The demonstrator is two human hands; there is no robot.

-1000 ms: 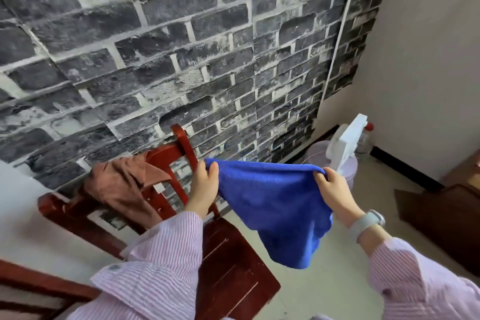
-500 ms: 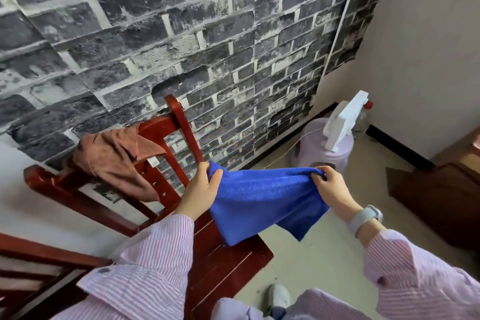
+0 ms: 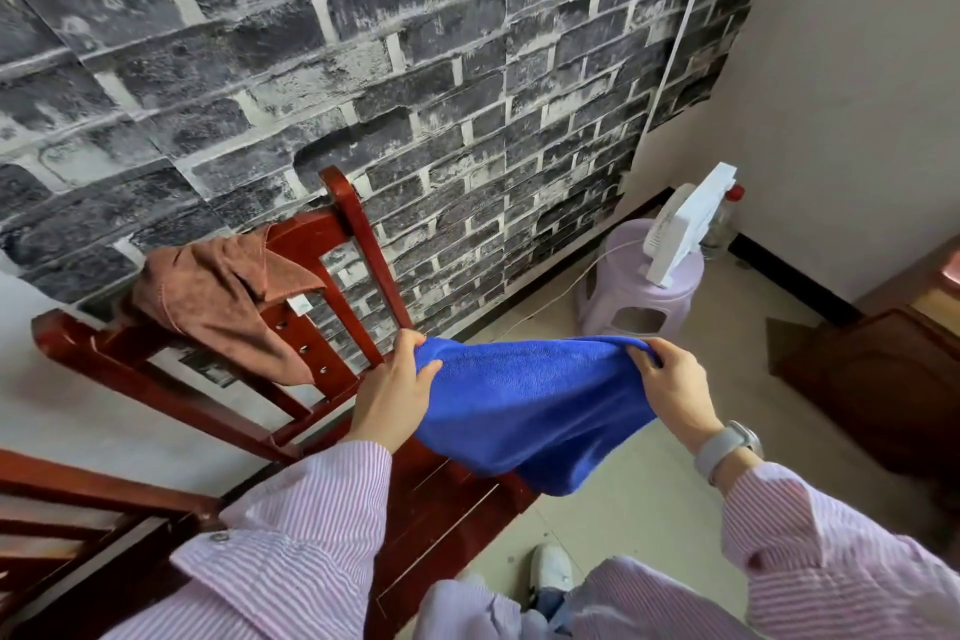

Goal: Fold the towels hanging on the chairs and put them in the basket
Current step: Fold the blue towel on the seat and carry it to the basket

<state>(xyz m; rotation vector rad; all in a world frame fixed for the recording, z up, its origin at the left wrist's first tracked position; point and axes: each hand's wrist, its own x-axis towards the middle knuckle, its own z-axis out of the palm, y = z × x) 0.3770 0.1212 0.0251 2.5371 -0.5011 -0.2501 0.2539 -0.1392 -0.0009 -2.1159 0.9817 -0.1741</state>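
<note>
Our left hand [image 3: 400, 390] and right hand [image 3: 672, 387] each pinch a top corner of the blue towel [image 3: 530, 411], hanging above the chair [image 3: 358, 244] seat. We should match corners squarely. Brown towel [image 3: 218, 296] waits at ten o'clock.

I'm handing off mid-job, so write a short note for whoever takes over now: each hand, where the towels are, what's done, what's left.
Left hand: pinches one top corner of the blue towel.
Right hand: pinches the other top corner; the towel hangs between the hands, over the chair seat.
Brown towel: draped on the chair's back rail, untouched.
Basket: not in view.
Done: blue towel is off the chair. Whether it is already folded once, I cannot tell.
Left: finish folding blue, find the basket and drop it in, then fold and basket brown.
</note>
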